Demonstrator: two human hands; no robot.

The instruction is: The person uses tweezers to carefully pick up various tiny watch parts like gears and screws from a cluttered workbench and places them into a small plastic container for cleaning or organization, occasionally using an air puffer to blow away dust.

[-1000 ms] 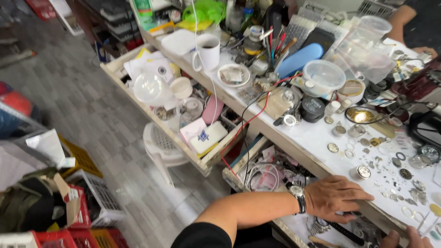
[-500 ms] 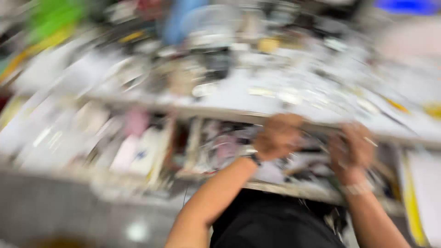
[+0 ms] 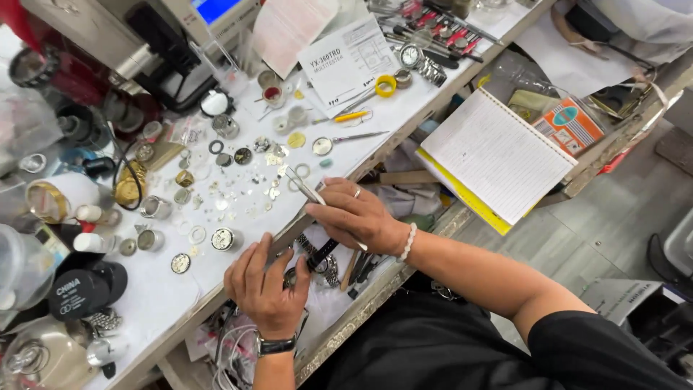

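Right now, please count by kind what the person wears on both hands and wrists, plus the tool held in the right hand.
Wristwatch, on the wrist of the left hand: 1
White bead bracelet, on the wrist of the right hand: 1
Ring, on a right finger: 1
Tweezers: 1
Total: 4
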